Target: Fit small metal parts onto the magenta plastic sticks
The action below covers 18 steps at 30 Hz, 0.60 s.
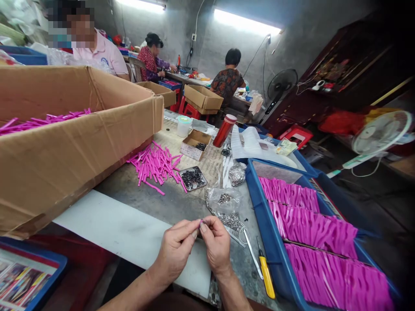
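My left hand (177, 248) and my right hand (216, 246) meet fingertip to fingertip above the white board (136, 233). Both are closed in a pinch around a small magenta piece (201, 222), most of it hidden by the fingers. Beyond the hands lie a plastic bag of small metal parts (224, 198) and a square dish of black parts (193, 179). Loose magenta strips (155, 166) are heaped further back on the left. Right of my right hand are a white-handled tool (253, 255) and a yellow-handled screwdriver (266, 276).
A large cardboard box (106, 142) with magenta strips stands left. At right, a blue crate (269, 224) holds rows of magenta pieces. A red flask (225, 130), a small carton (191, 151) and a lidded tub (184, 126) stand behind. Several people sit further off.
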{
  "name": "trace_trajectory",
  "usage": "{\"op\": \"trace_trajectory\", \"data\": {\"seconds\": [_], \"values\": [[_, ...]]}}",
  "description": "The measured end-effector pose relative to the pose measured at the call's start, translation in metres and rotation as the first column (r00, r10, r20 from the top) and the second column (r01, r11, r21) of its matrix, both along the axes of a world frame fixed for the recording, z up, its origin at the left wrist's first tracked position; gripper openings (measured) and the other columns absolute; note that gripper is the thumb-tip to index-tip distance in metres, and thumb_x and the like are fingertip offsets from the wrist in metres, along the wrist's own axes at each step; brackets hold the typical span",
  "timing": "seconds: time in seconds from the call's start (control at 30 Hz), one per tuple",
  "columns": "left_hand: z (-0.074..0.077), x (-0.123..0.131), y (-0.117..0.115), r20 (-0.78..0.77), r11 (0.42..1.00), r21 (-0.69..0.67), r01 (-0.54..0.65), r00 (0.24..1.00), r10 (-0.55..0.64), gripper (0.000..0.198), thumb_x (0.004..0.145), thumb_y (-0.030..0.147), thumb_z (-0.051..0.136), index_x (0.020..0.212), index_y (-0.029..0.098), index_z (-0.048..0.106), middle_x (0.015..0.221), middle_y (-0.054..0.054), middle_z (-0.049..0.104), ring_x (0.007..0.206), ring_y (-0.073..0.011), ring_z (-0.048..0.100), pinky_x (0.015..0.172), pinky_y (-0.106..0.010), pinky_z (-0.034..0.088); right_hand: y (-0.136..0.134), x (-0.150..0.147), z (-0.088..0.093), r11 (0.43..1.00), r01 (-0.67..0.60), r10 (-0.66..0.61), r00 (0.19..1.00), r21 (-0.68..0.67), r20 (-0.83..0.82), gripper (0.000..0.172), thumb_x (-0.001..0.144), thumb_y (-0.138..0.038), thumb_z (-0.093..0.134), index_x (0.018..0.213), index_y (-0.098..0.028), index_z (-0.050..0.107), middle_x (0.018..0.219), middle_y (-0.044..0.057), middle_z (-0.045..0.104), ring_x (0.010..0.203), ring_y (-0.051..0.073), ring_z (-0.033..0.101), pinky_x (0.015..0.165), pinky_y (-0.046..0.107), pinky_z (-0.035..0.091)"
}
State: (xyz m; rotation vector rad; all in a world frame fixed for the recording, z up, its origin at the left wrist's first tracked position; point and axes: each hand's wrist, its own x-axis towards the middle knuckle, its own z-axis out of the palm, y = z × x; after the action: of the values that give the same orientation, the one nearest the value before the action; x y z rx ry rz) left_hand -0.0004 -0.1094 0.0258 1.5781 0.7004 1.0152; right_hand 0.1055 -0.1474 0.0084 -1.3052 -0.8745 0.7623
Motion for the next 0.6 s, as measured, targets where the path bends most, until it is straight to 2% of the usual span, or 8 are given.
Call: {"op": "trace_trajectory", "data": {"seconds": [0.13,0.27,0.43,0.6], "values": [[-0.0006,0.0002,0.0006,0.001,1.0,-0.018,0.001,1.0,-0.001,0.026,0.075,0.017,0.048,0.096,0.017,0.064,0.068,-0.005,0.057,0.057,-0.0117,0.051,0.044,-0.018,0.043,-0.0003,-0.0007,-0.0011,1.0,-0.017,0.018,0.999,-0.012,0.032,0.015,0.075,-0.03,0.049,0.067,-0.017,0.05,0.058,-0.003,0.044,0.054,0.01,0.041,0.051,0.021,0.036],[-0.0013,0.0006,0.0,0.001,0.999,-0.043,0.001,1.0,-0.001,0.025,0.075,0.019,0.048,0.095,0.015,0.065,0.063,-0.003,0.054,0.048,-0.0091,0.047,0.043,-0.019,0.042,-0.0004,-0.0021,-0.0015,0.998,0.056,-0.057,0.995,0.007,0.078,0.013,0.074,-0.03,0.05,0.071,-0.017,0.049,0.062,-0.002,0.046,0.058,0.011,0.044,0.055,0.023,0.038],[-0.0026,0.0006,-0.0006,0.002,1.0,-0.027,0.0,1.0,0.0,0.025,0.074,0.02,0.049,0.093,0.016,0.065,0.064,-0.003,0.055,0.044,-0.0077,0.043,0.041,-0.018,0.04,0.0002,-0.0044,-0.0006,0.998,0.06,-0.056,0.989,-0.023,0.137,0.018,0.077,-0.031,0.045,0.064,-0.018,0.046,0.055,-0.003,0.04,0.052,0.01,0.039,0.049,0.021,0.035],[-0.003,0.0005,0.0018,0.045,0.994,-0.113,0.004,0.999,0.001,0.023,0.072,0.018,0.052,0.09,0.016,0.066,0.056,0.001,0.048,0.039,-0.0059,0.039,0.035,-0.017,0.036,0.0034,-0.0059,0.0001,0.995,0.099,-0.097,0.976,-0.001,0.195,0.016,0.077,-0.03,0.044,0.067,-0.018,0.047,0.058,-0.002,0.044,0.055,0.011,0.041,0.053,0.023,0.036]]}}
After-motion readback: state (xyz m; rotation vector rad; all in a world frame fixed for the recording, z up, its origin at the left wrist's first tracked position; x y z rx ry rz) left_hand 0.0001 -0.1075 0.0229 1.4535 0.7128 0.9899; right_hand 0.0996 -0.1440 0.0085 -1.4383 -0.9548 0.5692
